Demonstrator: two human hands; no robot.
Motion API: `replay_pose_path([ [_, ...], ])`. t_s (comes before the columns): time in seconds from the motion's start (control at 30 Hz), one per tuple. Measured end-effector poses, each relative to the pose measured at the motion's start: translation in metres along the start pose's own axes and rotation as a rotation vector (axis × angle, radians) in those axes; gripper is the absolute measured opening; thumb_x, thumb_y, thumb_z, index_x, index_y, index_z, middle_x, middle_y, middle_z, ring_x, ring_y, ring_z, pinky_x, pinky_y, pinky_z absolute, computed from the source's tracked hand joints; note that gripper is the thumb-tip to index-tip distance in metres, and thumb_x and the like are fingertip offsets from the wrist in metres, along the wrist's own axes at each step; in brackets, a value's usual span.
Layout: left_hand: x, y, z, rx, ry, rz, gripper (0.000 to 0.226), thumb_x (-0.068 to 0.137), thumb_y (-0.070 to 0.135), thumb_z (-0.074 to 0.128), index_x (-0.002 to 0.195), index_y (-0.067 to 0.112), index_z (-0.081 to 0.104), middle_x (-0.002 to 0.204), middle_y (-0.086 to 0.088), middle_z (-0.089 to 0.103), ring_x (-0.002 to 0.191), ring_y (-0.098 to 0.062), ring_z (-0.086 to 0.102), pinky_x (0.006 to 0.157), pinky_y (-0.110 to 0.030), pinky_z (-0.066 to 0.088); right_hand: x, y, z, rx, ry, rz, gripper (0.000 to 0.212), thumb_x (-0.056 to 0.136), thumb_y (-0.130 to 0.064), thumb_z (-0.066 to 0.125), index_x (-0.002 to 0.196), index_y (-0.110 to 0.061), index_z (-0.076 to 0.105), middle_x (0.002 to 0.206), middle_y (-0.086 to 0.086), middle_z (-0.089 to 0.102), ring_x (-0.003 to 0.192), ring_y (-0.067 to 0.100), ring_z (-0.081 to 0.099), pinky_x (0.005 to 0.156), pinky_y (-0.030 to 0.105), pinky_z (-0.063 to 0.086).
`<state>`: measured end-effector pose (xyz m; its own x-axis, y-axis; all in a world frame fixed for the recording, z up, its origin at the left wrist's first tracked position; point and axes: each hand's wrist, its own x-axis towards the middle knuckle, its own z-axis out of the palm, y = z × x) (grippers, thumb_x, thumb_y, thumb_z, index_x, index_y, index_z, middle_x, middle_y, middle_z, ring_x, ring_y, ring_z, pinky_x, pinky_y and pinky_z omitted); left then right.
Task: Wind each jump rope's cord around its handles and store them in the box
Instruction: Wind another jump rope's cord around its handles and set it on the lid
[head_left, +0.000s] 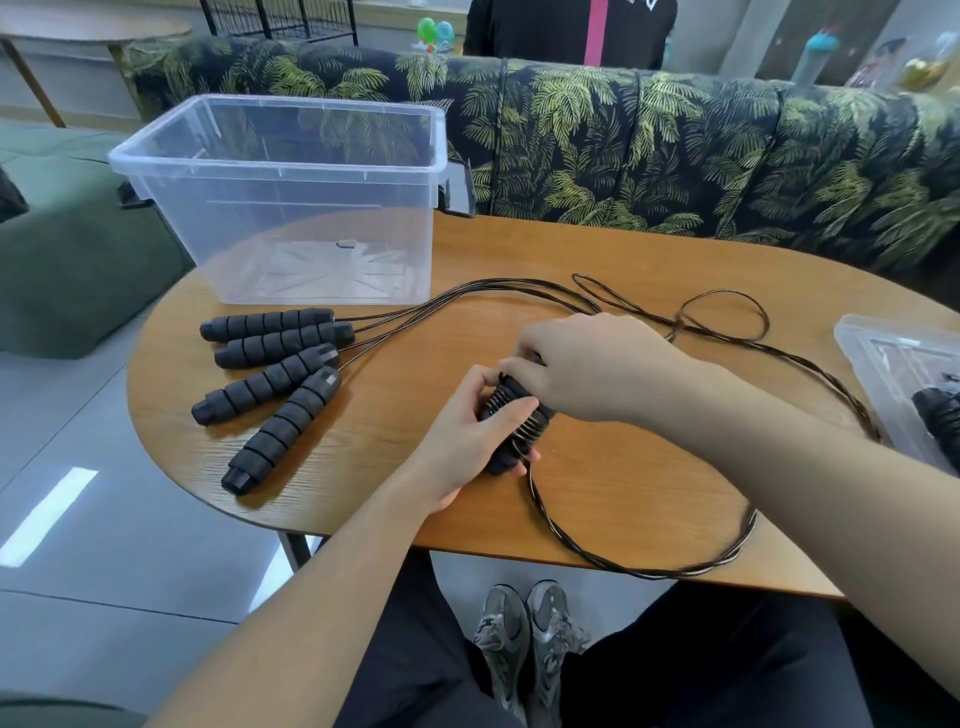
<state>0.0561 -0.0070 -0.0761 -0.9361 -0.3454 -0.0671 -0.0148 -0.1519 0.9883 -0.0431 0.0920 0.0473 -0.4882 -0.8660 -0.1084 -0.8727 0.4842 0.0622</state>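
Wooden table (597, 499): left hand (470, 441) grip clasps handles (511, 426); right hand (587, 364) grip pinches cord (639, 566) atop.

Oval wooden table (649, 509), palm-print sofa (675, 156), glossy grey tiled floor (104, 545)

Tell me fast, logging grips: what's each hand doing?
Left hand: closed around the handle bundle.
Right hand: closed on the bundle's top; pinching cord cannot be told.

matt foam handles (270, 325) — clear glossy plastic box (291, 208) — grained wood table (597, 488).
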Motion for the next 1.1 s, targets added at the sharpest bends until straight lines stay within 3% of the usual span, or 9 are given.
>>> replay_pose_path([
  [0.1, 0.000, -0.001, 0.000, -0.095, 0.070, 0.002, 0.022, 0.099, 0.023, 0.062, 0.117, 0.019, 0.051, 0.108, -0.023, 0.069, 0.083, -0.033, 0.072, 0.066, -0.039, 0.057, -0.006, -0.002, 0.008, 0.028, 0.093, 0.016, 0.035, 0.102, -0.056, 0.035, 0.105, -0.024, 0.047, 0.094, -0.002, 0.064, 0.077, 0.025, 0.055, 0.066, 0.037, 0.040],
  [0.23, 0.001, -0.004, -0.002, -0.177, 0.098, -0.021, 0.041, 0.095, 0.029, 0.068, 0.133, 0.027, 0.054, 0.108, -0.014, 0.073, 0.084, -0.030, 0.071, 0.068, -0.038, 0.055, -0.007, 0.006, 0.015, 0.188, -0.022, 0.072, 0.042, 0.099, -0.063, 0.037, 0.097, -0.026, 0.059, 0.080, -0.008, 0.061, 0.075, 0.017, 0.059, 0.068, 0.035, 0.047],
  [0.33, 0.003, -0.003, -0.005, -0.248, 0.089, -0.025, 0.041, 0.097, 0.025, 0.068, 0.135, 0.020, 0.057, 0.104, -0.014, 0.071, 0.080, -0.028, 0.067, 0.064, -0.036, 0.053, -0.008, 0.019, 0.021, 0.480, -0.080, 0.051, 0.045, 0.101, -0.056, 0.044, 0.083, -0.021, 0.066, 0.063, -0.008, 0.056, 0.056, 0.009, 0.051, 0.057, 0.026, 0.044],
  [0.43, 0.005, 0.000, -0.009, -0.367, 0.126, -0.057, 0.035, 0.096, 0.019, 0.067, 0.130, 0.012, 0.060, 0.099, -0.015, 0.068, 0.076, -0.027, 0.065, 0.060, -0.034, 0.051, -0.016, 0.026, 0.032, 0.623, -0.082, 0.025, 0.039, 0.101, -0.052, 0.045, 0.076, -0.026, 0.058, 0.061, -0.009, 0.052, 0.050, 0.000, 0.045, 0.056, 0.022, 0.039],
  [0.7, 0.006, 0.000, -0.015, -0.460, 0.072, -0.091, 0.033, 0.087, 0.007, 0.070, 0.118, 0.012, 0.060, 0.099, -0.017, 0.066, 0.075, -0.027, 0.065, 0.055, -0.029, 0.051, -0.027, 0.027, 0.055, 0.603, -0.091, -0.109, 0.030, 0.107, -0.041, 0.034, 0.095, -0.027, 0.057, 0.068, -0.012, 0.052, 0.065, -0.006, 0.050, 0.063, 0.018, 0.035],
  [0.8, 0.003, 0.001, -0.018, -0.487, 0.004, -0.089, 0.030, 0.085, 0.007, 0.070, 0.112, 0.014, 0.061, 0.095, -0.012, 0.067, 0.075, -0.025, 0.065, 0.055, -0.027, 0.050, -0.020, 0.036, 0.063, 0.572, -0.136, -0.109, 0.028, 0.106, -0.044, 0.037, 0.095, -0.031, 0.060, 0.070, -0.011, 0.053, 0.065, 0.001, 0.050, 0.067, 0.027, 0.043],
  [0.9, 0.002, 0.002, -0.018, -0.504, -0.065, -0.105, 0.031, 0.086, 0.012, 0.069, 0.115, 0.012, 0.060, 0.097, -0.013, 0.065, 0.076, -0.025, 0.062, 0.055, -0.026, 0.050, -0.015, 0.050, 0.064, 0.572, -0.113, -0.054, 0.034, 0.102, -0.052, 0.040, 0.089, -0.029, 0.062, 0.068, -0.005, 0.053, 0.061, 0.008, 0.049, 0.065, 0.030, 0.044],
  [1.03, 0.004, 0.003, -0.014, -0.455, -0.071, -0.086, 0.061, 0.090, 0.049, 0.064, 0.131, 0.006, 0.056, 0.096, -0.011, 0.064, 0.070, -0.023, 0.059, 0.049, -0.025, 0.047, -0.016, 0.057, 0.067, 0.556, -0.119, -0.080, 0.049, 0.096, -0.065, 0.037, 0.083, -0.023, 0.060, 0.074, 0.006, 0.060, 0.070, 0.021, 0.056, 0.073, 0.041, 0.051],
  [1.1, 0.004, 0.002, -0.015, -0.432, -0.068, -0.079, 0.062, 0.091, 0.054, 0.059, 0.130, 0.005, 0.059, 0.093, -0.010, 0.065, 0.067, -0.022, 0.058, 0.046, -0.024, 0.045, -0.019, 0.057, 0.068, 0.635, -0.137, -0.112, 0.044, 0.097, -0.061, 0.039, 0.083, -0.025, 0.060, 0.067, -0.003, 0.055, 0.064, 0.014, 0.052, 0.072, 0.038, 0.050],
])
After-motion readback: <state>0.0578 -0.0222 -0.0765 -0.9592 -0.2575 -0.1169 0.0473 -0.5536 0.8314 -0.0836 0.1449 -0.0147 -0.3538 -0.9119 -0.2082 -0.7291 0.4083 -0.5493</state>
